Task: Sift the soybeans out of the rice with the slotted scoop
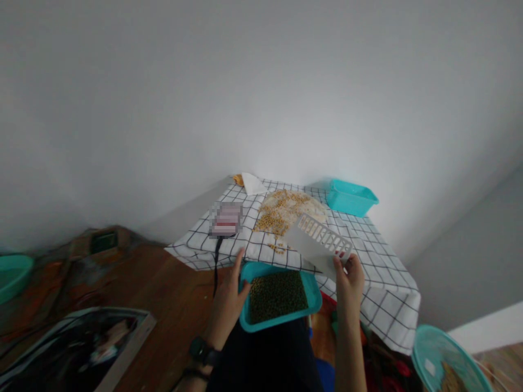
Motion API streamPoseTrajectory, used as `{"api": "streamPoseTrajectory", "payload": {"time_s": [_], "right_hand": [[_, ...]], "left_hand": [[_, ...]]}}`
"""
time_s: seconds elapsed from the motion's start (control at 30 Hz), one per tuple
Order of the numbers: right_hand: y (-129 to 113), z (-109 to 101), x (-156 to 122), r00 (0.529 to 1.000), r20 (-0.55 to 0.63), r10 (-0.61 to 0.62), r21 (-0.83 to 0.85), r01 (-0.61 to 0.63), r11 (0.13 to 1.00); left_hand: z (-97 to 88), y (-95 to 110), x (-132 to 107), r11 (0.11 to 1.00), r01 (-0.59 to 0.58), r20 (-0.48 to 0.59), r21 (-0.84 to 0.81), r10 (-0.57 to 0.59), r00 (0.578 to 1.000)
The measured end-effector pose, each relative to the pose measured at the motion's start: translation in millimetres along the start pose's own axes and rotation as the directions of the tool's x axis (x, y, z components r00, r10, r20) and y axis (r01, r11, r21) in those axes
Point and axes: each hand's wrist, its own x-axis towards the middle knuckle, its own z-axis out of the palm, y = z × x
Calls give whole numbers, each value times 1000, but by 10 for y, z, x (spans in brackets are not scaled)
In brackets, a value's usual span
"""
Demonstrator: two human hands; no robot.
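My left hand [229, 302] grips the left rim of a teal tray [312, 288] filled with small dark green beans [278, 296]; the tray rests on my lap at the table's near edge. My right hand [349, 283] holds a white slotted plastic board [321, 242] by its near corner, tilted over the checked tablecloth [376, 256]. A pile of yellow beans [280, 212] lies spread on the cloth just beyond the board. A dark watch sits on my left wrist.
An empty teal tub [351, 197] stands at the table's far right. A blurred patch with a black cord [226, 219] lies at the left of the cloth. White paper [252, 183] lies at the back. Teal basins sit far left [12, 275] and bottom right [443, 362].
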Motion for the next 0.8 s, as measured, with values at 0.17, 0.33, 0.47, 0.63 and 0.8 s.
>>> {"api": "streamPoseTrajectory", "payload": {"time_s": [0.17, 0.33, 0.47, 0.63, 0.8], "right_hand": [[1, 4, 3, 1000, 18, -1, -2, 1, 1000], [-14, 4, -18, 1000, 29, 0, 0, 0, 1000], [-11, 9, -28, 999, 38, 3, 2, -3, 1000], [-15, 35, -34, 999, 39, 11, 14, -12, 1000], [-24, 57, -37, 998, 56, 25, 33, -27, 999]], "left_hand": [[-1, 4, 4, 1000, 3, -4, 12, -3, 1000], [9, -19, 11, 1000, 13, 8, -7, -13, 1000], [11, -18, 4, 999, 31, 18, -22, -31, 999], [24, -28, 2, 1000, 0, 1, -23, 0, 1000], [27, -46, -5, 1000, 1, 7, -31, -1, 1000]]}}
